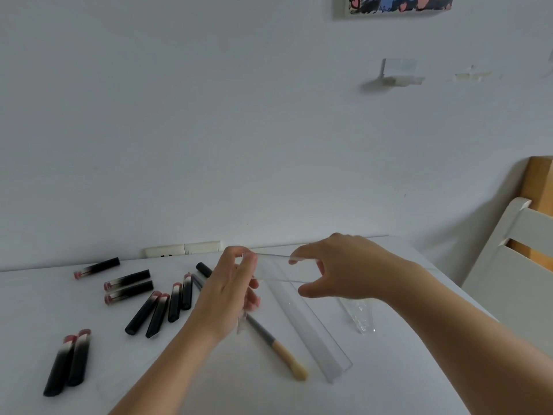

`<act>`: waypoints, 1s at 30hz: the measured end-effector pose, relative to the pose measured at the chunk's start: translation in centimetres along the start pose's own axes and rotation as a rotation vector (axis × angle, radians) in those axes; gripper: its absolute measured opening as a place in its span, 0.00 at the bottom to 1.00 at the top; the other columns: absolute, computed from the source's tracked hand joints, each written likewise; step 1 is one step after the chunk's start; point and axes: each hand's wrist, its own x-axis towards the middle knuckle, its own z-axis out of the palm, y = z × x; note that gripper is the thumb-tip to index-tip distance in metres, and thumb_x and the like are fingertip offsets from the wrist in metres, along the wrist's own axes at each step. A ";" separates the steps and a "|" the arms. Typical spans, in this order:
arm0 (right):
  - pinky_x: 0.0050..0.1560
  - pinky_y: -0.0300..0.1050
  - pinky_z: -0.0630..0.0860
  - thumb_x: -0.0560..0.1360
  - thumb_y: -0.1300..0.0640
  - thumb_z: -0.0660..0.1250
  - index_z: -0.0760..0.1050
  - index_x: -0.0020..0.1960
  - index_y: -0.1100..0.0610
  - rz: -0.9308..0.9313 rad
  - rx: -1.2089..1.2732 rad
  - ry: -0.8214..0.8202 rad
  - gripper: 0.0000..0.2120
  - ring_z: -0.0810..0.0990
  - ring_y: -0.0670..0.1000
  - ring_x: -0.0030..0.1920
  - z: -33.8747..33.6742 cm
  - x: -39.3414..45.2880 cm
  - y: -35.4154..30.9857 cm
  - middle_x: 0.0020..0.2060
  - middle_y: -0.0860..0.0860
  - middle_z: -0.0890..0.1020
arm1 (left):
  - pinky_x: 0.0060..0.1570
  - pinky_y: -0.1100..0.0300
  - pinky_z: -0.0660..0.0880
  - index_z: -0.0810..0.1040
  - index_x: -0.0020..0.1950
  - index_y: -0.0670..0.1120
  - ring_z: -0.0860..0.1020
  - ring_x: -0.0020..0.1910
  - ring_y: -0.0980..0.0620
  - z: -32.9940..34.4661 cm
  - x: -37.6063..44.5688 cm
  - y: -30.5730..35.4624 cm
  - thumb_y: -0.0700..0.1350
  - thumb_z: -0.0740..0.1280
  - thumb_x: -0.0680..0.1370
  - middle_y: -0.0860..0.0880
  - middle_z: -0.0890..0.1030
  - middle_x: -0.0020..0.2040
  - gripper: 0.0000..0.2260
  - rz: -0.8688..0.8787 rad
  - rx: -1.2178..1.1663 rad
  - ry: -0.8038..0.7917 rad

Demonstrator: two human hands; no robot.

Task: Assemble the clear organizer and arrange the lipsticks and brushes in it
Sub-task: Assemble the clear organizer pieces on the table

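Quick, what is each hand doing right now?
Left hand: pinches one end of the clear panel.
Right hand: pinches the panel's other end.

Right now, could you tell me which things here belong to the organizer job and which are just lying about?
Job:
- clear panel, held between left hand and right hand
- long clear piece on the table
- lipsticks
- brush

Lying about:
- crumpled clear wrapper
- white chair
- wall picture
- wall socket
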 end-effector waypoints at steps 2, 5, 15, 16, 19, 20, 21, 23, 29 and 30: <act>0.36 0.35 0.66 0.66 0.33 0.68 0.71 0.65 0.33 0.008 0.008 -0.005 0.27 0.76 0.38 0.34 -0.3 -0.2 -0.3 0.31 0.39 0.78 | 0.38 0.57 0.80 0.76 0.53 0.57 0.83 0.34 0.48 -0.2 -0.3 0.4 0.68 0.63 0.75 0.50 0.84 0.41 0.17 0.011 0.054 -0.007; 0.35 0.36 0.64 0.68 0.35 0.68 0.71 0.66 0.35 -0.003 0.004 0.013 0.27 0.74 0.38 0.34 -0.2 -0.5 -1.0 0.32 0.40 0.77 | 0.34 0.61 0.77 0.78 0.48 0.54 0.80 0.31 0.51 -0.4 -0.7 1.4 0.66 0.63 0.72 0.50 0.84 0.47 0.18 0.003 0.052 0.044; 0.61 0.41 0.63 0.61 0.19 0.61 0.70 0.70 0.39 0.020 -0.061 0.372 0.42 0.72 0.45 0.54 0.8 -5.0 2.6 0.49 0.37 0.76 | 0.35 0.53 0.74 0.76 0.43 0.53 0.84 0.30 0.49 -5.9 -4.9 0.7 0.62 0.58 0.76 0.48 0.83 0.40 0.15 -0.082 0.285 0.252; 0.61 0.42 0.64 0.62 0.19 0.62 0.70 0.70 0.39 0.056 -0.002 0.394 0.42 0.72 0.44 0.56 1.5 -5.9 3.6 0.50 0.36 0.76 | 0.36 0.52 0.75 0.76 0.43 0.52 0.84 0.32 0.52 -6.2 -5.3 0.4 0.62 0.58 0.75 0.50 0.84 0.41 0.16 -0.100 0.300 0.271; 0.57 0.44 0.70 0.64 0.25 0.69 0.73 0.66 0.38 0.236 0.343 0.446 0.35 0.75 0.42 0.56 4.6 -8.0 6.1 0.52 0.36 0.78 | 0.39 0.52 0.78 0.76 0.43 0.48 0.82 0.37 0.54 -6.5 -6.1 -0.2 0.63 0.57 0.74 0.54 0.83 0.43 0.19 -0.101 0.353 0.305; 0.56 0.44 0.71 0.63 0.27 0.71 0.74 0.65 0.39 0.311 0.492 0.442 0.33 0.76 0.42 0.55 5.5 -8.3 6.6 0.52 0.38 0.79 | 0.38 0.54 0.76 0.75 0.44 0.47 0.80 0.38 0.53 -6.4 -6.2 -0.3 0.63 0.56 0.74 0.52 0.83 0.44 0.20 -0.086 0.393 0.310; 0.55 0.44 0.71 0.63 0.30 0.73 0.75 0.64 0.40 0.373 0.629 0.406 0.32 0.77 0.43 0.55 6.4 -8.4 7.1 0.52 0.40 0.80 | 0.38 0.56 0.74 0.75 0.44 0.46 0.79 0.39 0.53 -6.4 -6.4 -0.4 0.62 0.56 0.75 0.49 0.83 0.44 0.20 -0.072 0.431 0.316; 0.53 0.44 0.72 0.67 0.35 0.76 0.77 0.65 0.44 0.460 0.757 0.286 0.30 0.78 0.46 0.56 7.9 -8.0 7.8 0.55 0.45 0.80 | 0.40 0.57 0.72 0.77 0.45 0.46 0.79 0.39 0.54 -6.4 -6.5 -0.6 0.59 0.56 0.80 0.47 0.83 0.42 0.19 -0.064 0.486 0.329; 0.66 0.54 0.67 0.71 0.31 0.68 0.70 0.74 0.52 0.708 0.303 0.177 0.39 0.66 0.58 0.69 9.5 -5.0 7.0 0.66 0.54 0.73 | 0.39 0.59 0.71 0.78 0.44 0.49 0.79 0.43 0.59 -5.8 -6.7 -0.9 0.52 0.57 0.84 0.55 0.83 0.42 0.15 -0.071 0.506 0.358; 0.65 0.54 0.66 0.70 0.27 0.64 0.70 0.73 0.53 0.757 0.210 0.136 0.41 0.65 0.59 0.69 9.6 -4.7 6.6 0.67 0.55 0.72 | 0.38 0.59 0.70 0.77 0.42 0.48 0.78 0.40 0.59 -5.7 -6.8 -1.0 0.51 0.58 0.84 0.54 0.82 0.41 0.15 -0.062 0.521 0.364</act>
